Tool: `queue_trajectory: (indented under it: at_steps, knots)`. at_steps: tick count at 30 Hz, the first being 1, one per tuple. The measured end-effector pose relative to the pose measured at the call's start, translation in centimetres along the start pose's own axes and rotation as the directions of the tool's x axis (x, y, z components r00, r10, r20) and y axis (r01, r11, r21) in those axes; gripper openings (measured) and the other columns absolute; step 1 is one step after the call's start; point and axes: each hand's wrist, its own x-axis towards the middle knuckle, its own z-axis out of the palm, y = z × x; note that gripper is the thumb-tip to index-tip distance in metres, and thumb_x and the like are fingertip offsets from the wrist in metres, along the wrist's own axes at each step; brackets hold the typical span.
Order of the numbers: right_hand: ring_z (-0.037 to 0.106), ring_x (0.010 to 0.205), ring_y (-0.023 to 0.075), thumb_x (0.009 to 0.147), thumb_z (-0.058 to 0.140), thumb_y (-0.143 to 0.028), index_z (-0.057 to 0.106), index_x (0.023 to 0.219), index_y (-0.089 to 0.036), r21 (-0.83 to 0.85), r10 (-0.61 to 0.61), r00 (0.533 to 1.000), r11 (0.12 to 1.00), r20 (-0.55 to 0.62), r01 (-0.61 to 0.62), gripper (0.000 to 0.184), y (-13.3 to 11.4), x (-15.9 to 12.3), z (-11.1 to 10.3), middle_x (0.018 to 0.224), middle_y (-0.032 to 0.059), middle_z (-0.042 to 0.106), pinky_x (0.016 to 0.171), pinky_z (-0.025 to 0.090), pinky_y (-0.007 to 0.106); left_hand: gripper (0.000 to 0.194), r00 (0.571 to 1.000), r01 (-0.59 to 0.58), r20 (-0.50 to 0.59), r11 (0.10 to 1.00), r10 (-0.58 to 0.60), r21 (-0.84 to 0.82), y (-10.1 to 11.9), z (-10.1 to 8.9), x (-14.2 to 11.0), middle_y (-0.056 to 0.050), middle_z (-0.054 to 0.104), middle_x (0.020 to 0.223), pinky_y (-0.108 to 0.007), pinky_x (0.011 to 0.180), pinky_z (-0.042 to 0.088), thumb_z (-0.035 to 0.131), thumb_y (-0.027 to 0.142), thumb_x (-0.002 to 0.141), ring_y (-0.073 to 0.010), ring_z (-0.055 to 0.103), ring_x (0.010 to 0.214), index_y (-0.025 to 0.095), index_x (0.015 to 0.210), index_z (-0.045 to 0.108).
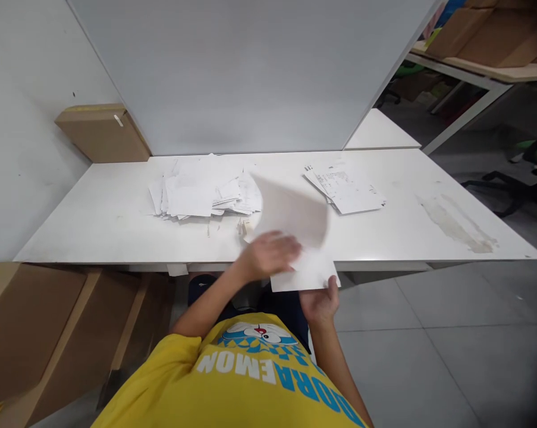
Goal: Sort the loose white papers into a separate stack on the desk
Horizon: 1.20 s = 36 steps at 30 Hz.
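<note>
My right hand (320, 302) grips a white sheet of paper (306, 274) by its lower right edge, thumb on top and fingers beneath. The sheet sticks out past the table's front edge. Over its left part is my left hand (272, 255), blurred by motion, with its fingers stretched out. Just beyond the left hand a second, curved sheet (295, 211) stands raised and smeared; whether the left fingers touch it I cannot tell. An untidy pile of white papers (190, 193) lies to the left. A smaller stack of printed sheets (351, 187) is on the right.
The white table (116, 232) backs onto a grey upright panel (250, 77). A cardboard box (105, 134) stands at its back left. Larger cardboard boxes (36, 321) are at the lower left. A brown stain (459, 226) marks the table's right end, with a chair (513, 184) beyond.
</note>
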Motion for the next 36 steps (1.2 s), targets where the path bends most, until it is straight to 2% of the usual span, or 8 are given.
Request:
queue_trajectory:
  at_steps: [4, 8, 13, 16, 20, 25, 30, 36]
  knots:
    - [0.046, 0.136, 0.0308, 0.068, 0.055, -0.084, 0.060, 0.129, -0.024, 0.022, -0.041, 0.999, 0.999, 0.024, 0.040, 0.086, -1.6, -0.8, -0.4, 0.139, 0.0108, 0.057, 0.109, 0.041, 0.054, 0.024, 0.958, -0.021, 0.279, 0.983, 0.072, -0.180, 2.4, 4.6, 0.5, -0.006, 0.071, 0.122, -0.044, 0.113, 0.042, 0.061, 0.037, 0.092, -0.0226, 0.061, 0.125, 0.031, 0.112, 0.072]
    - [0.048, 0.134, 0.0286, 0.070, 0.074, -0.055, 0.058, 0.133, -0.024, -0.081, -0.079, 0.997, 0.994, -0.011, 0.078, 0.072, -2.5, -0.9, -1.1, 0.138, 0.0091, 0.059, 0.113, 0.038, 0.052, 0.029, 0.925, -0.017, 0.373, 0.991, 0.067, -0.134, 2.2, 4.1, 0.3, -0.007, 0.065, 0.131, -0.052, 0.121, 0.028, 0.057, 0.037, 0.093, -0.0270, 0.048, 0.137, 0.030, 0.118, 0.069]
    - [0.054, 0.129, 0.0227, 0.079, 0.068, -0.032, 0.057, 0.134, -0.026, -0.073, -0.200, 0.976, 0.978, -0.083, 0.195, 0.056, -3.1, -0.3, -0.2, 0.135, 0.0036, 0.061, 0.117, 0.036, 0.049, 0.040, 0.973, 0.230, 0.008, 0.973, -0.230, -0.036, 3.0, 5.7, -1.3, -0.007, 0.052, 0.147, -0.061, 0.123, 0.007, 0.056, 0.046, 0.091, -0.0312, 0.022, 0.151, 0.031, 0.129, 0.061]
    - [0.053, 0.131, 0.0225, 0.079, 0.066, -0.030, 0.058, 0.133, -0.026, -0.021, -0.241, 0.968, 0.971, -0.075, 0.240, 0.054, -3.2, -0.2, 0.5, 0.134, 0.0021, 0.062, 0.117, 0.034, 0.050, 0.068, 0.737, 0.494, -0.339, 0.809, -0.584, -0.319, 4.0, 8.5, -1.8, -0.011, 0.031, 0.160, -0.054, 0.122, 0.022, 0.054, 0.055, 0.092, -0.0277, 0.020, 0.152, 0.029, 0.150, 0.032]
    - [0.052, 0.131, 0.0242, 0.077, 0.066, -0.029, 0.062, 0.128, -0.025, 0.044, -0.171, 0.985, 0.984, -0.023, 0.172, 0.051, -2.9, 0.2, 0.6, 0.132, 0.0025, 0.064, 0.117, 0.033, 0.053, 0.070, 0.567, 0.485, -0.118, 0.446, -0.816, -0.752, 4.3, 10.1, -1.0, -0.015, 0.059, 0.137, -0.047, 0.105, 0.049, 0.064, 0.062, 0.084, -0.0278, 0.059, 0.125, 0.020, 0.138, 0.047]
    - [0.056, 0.126, 0.0254, 0.075, 0.065, -0.038, 0.067, 0.116, -0.024, 0.045, -0.220, 0.974, 0.975, 0.048, 0.218, 0.043, -4.6, 4.2, -1.8, 0.126, 0.0047, 0.066, 0.113, 0.037, 0.051, 0.049, 0.563, 0.557, -0.114, 0.477, -0.819, -0.679, 2.4, 6.7, 1.3, -0.010, 0.075, 0.092, -0.042, 0.086, 0.058, 0.073, 0.061, 0.074, -0.0277, 0.070, 0.092, 0.015, 0.091, 0.073]
    - [0.064, 0.103, 0.0235, 0.059, 0.079, -0.034, 0.068, 0.104, -0.025, -0.232, -0.307, 0.938, 0.912, 0.161, 0.338, 0.048, -8.2, 9.7, -4.6, 0.101, 0.0028, 0.071, 0.104, 0.042, 0.052, 0.033, 0.749, 0.477, -0.199, 0.723, -0.632, -0.500, 0.4, 4.0, 2.3, -0.007, 0.074, 0.095, -0.036, 0.084, 0.055, 0.065, 0.052, 0.085, -0.0233, 0.068, 0.092, 0.020, 0.090, 0.073]
    - [0.061, 0.109, 0.0235, 0.057, 0.084, -0.033, 0.063, 0.115, -0.019, -0.339, -0.407, 0.878, 0.812, 0.253, 0.474, 0.063, -9.2, 11.6, -4.4, 0.108, 0.0063, 0.068, 0.105, 0.039, 0.048, 0.033, 0.579, 0.576, -0.293, 0.636, -0.761, -0.514, -0.4, 5.9, 1.5, -0.006, 0.072, 0.087, -0.034, 0.075, 0.055, 0.063, 0.051, 0.086, -0.0226, 0.068, 0.085, 0.019, 0.093, 0.070]
